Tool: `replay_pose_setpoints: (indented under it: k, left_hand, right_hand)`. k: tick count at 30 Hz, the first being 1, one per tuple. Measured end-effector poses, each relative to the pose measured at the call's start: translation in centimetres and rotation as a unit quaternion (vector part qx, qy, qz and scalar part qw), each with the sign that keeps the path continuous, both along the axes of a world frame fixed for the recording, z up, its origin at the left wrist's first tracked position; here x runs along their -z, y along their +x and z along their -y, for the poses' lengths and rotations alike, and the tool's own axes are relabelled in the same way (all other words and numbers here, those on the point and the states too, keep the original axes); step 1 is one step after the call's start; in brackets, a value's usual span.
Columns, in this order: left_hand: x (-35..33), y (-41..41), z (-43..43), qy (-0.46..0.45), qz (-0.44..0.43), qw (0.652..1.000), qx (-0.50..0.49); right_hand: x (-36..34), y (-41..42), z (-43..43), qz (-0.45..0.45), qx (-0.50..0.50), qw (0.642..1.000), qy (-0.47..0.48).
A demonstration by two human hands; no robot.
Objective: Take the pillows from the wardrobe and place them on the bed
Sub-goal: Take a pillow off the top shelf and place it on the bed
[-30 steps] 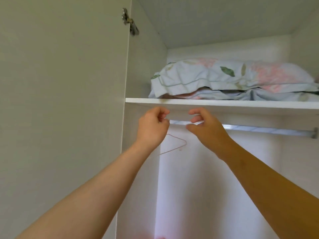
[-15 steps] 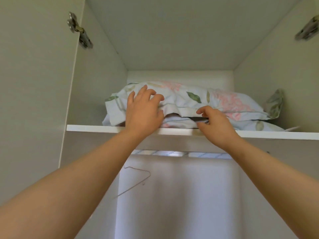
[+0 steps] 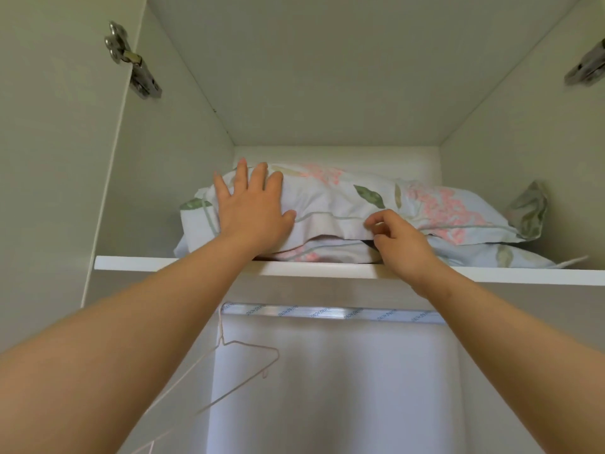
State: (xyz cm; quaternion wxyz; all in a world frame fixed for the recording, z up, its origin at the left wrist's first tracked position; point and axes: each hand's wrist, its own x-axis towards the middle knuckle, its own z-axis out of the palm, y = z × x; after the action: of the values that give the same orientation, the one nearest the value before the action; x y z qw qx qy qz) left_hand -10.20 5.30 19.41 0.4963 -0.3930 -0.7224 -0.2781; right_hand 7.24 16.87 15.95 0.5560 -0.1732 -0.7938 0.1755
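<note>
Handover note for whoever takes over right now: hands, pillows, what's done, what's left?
Hands: left hand lies flat on the top pillow, fingers spread; right hand curls at that pillow's front hem, apparently pinching it.
Things: top pillow sits on the lower pillow, both on the wardrobe's upper shelf.
Done: wardrobe open, hands on the top pillow.
Left: pull both pillows out and carry them to the bed, which is out of view.
</note>
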Motion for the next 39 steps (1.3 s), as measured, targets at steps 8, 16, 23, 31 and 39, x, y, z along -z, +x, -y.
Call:
replay_pose_setpoints:
  k: [8,16,23,31,39]
  left_hand:
    - [-0.3,0.3,-0.2,0.056,0.234,0.969,0.049]
    - [-0.3,0.9,1.1,0.154,0.240,0.948,0.138]
    - [-4.2,4.2,3.2,0.219,0.242,0.888,0.322]
    - [-2.8,11.5,4.5,0.128,0.190,0.857,0.462]
    - [3.9,13.4,5.6,-0.031,0.024,0.928,0.370]
  right_hand:
    - [0.3,0.4,-0.3,0.038,-0.044,0.998,-0.022]
    - [0.9,1.4,0.5,0.018,-0.065,0.997,-0.040]
    - [-0.7,2.5,3.6,-0.039,-0.112,0.990,-0.076]
    - [-2.7,5.5,6.2,-0.125,-0.207,0.926,-0.288]
    - [-2.8,5.0,7.3,-0.099,-0.267,0.868,-0.407]
